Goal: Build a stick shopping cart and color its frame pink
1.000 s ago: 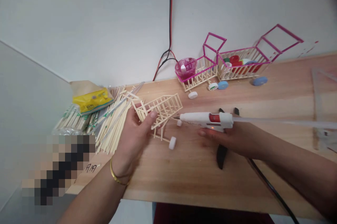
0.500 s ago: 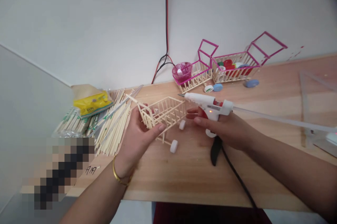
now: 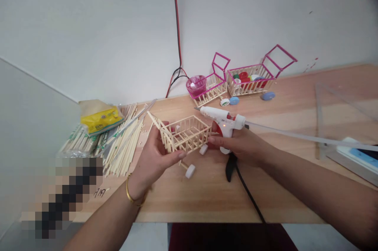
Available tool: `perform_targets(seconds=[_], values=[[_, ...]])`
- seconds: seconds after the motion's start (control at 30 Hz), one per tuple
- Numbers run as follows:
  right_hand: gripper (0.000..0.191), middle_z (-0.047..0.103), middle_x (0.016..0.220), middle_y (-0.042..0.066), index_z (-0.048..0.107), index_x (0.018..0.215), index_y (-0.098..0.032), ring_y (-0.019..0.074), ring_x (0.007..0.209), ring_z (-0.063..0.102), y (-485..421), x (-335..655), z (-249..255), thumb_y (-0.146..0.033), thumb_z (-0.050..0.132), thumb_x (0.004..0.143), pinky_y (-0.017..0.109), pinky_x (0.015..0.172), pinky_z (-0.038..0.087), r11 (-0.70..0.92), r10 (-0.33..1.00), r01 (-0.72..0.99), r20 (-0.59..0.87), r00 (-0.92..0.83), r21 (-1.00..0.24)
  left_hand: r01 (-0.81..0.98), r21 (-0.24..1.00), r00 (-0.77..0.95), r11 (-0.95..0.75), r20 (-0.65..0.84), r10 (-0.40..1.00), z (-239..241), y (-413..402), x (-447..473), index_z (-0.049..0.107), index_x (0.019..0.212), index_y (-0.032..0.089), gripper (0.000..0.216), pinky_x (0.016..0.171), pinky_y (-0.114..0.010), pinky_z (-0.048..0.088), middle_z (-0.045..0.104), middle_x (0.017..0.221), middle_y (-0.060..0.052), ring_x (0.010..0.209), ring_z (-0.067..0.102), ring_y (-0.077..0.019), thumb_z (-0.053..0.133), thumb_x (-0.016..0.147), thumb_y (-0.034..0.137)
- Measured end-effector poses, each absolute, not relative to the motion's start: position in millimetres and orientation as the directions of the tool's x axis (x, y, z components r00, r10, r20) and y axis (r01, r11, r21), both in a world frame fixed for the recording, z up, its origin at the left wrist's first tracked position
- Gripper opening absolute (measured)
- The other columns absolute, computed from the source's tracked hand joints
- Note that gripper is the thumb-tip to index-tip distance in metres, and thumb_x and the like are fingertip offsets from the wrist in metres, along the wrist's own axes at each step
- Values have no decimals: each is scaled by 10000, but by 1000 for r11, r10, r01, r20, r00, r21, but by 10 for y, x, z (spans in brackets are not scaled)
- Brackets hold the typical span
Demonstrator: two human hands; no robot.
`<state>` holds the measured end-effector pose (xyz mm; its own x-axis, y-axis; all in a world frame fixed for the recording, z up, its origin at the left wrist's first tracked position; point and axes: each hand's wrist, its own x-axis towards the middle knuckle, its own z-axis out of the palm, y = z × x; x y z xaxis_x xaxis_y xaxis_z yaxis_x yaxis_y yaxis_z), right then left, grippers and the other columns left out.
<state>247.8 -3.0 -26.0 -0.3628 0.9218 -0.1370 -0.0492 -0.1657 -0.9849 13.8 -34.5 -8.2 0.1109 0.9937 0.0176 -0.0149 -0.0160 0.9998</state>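
My left hand [image 3: 155,159] grips the rear of a small unpainted stick cart [image 3: 191,141], thumb along its near side. White round caps serve as its wheels, one cap [image 3: 190,171] lower and another cap [image 3: 203,149] further right. My right hand [image 3: 240,143] is closed around a white glue gun [image 3: 215,114] with an orange light lit; its nozzle points left, beyond the cart's far side. That hand's thumb and fingers meet the cart's right end, though the exact contact is partly hidden. A long clear glue stick [image 3: 283,135] sticks out behind the gun.
Against the wall stand a purple-trimmed cart with a pink cup [image 3: 196,84] and another purple-trimmed cart [image 3: 251,81] holding coloured caps. Loose sticks [image 3: 126,144] and a yellow packet [image 3: 102,119] lie left. A black cord [image 3: 251,192] crosses the table's front edge. A clear set square [image 3: 318,121] lies right.
My right hand has closed in on the cart, its fingers now at the cart's right end. The cart has shifted slightly and tilted in my left hand. The view has shifted a little.
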Motion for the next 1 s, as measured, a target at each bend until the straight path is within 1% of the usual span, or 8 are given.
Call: perform_targets(seconds=[0.13, 0.23, 0.4, 0.5, 0.6, 0.7, 0.8, 1.0], values=[[248, 675, 841, 16, 562, 783, -234, 229, 875, 644, -34, 2471, -214, -382, 736, 687, 370, 797, 508, -106, 921, 72, -125, -368, -992, -16, 1000, 147, -19, 21, 989, -48, -373, 148, 464, 1178, 259, 710, 914, -340, 524, 576, 1172, -41, 1080, 612, -216, 878, 603, 218], [219, 694, 866, 21, 571, 790, -241, 242, 918, 650, -19, 2460, -221, -369, 720, 692, 383, 841, 505, -72, 933, 140, -116, -342, -988, 5, 999, 123, 34, -35, 992, -31, -396, 147, 437, 1210, 271, 788, 945, -367, 517, 559, 1205, -46, 1118, 604, -237, 892, 573, 194], [232, 697, 815, 9, 582, 870, -223, 231, 833, 669, -4, 2436, -266, -353, 687, 709, 370, 769, 529, -121, 963, 213, -167, -211, -969, 20, 995, 133, 93, -95, 987, -80, -431, 114, 320, 1325, 341, 951, 988, -450, 511, 492, 1326, -69, 1200, 576, -283, 893, 582, 182], [166, 709, 825, 11, 609, 876, -222, 229, 844, 673, -9, 2417, -272, -321, 653, 751, 371, 794, 528, -58, 971, 262, -116, -211, -963, 128, 989, 119, 76, -92, 989, -75, -456, 119, 266, 1388, 352, 1033, 1021, -491, 495, 448, 1401, -101, 1229, 564, -310, 896, 583, 203], [88, 722, 876, 24, 629, 848, -232, 236, 880, 677, -16, 2395, -263, -296, 624, 788, 385, 840, 528, -32, 968, 273, -98, -231, -961, 237, 970, 95, 44, -69, 993, -29, -485, 158, 239, 1426, 308, 1075, 1038, -504, 488, 440, 1424, -152, 1250, 551, -334, 894, 578, 228], [81, 728, 892, 33, 637, 827, -239, 253, 893, 685, -15, 2372, -265, -312, 636, 793, 410, 849, 539, -82, 967, 261, -141, -214, -962, 264, 965, 72, 11, -31, 997, -13, -506, 194, 205, 1439, 287, 1074, 1010, -505, 510, 487, 1377, -158, 1219, 578, -332, 875, 601, 247], [98, 722, 840, 31, 628, 810, -240, 253, 843, 690, -9, 2351, -273, -330, 655, 781, 408, 793, 555, -101, 964, 252, -157, -214, -963, 266, 964, 79, -8, -14, 997, -42, -512, 191, 198, 1442, 281, 1036, 977, -482, 534, 534, 1316, -141, 1160, 619, -311, 853, 639, 251], [109, 693, 760, 20, 586, 753, -239, 238, 777, 669, 2, 2346, -230, -334, 607, 800, 388, 747, 525, -60, 961, 337, -145, -234, -940, 333, 943, 75, -23, -3, 997, -91, -499, 145, 240, 1433, 283, 939, 1003, -466, 509, 519, 1326, -121, 1140, 625, -282, 823, 697, 279]])
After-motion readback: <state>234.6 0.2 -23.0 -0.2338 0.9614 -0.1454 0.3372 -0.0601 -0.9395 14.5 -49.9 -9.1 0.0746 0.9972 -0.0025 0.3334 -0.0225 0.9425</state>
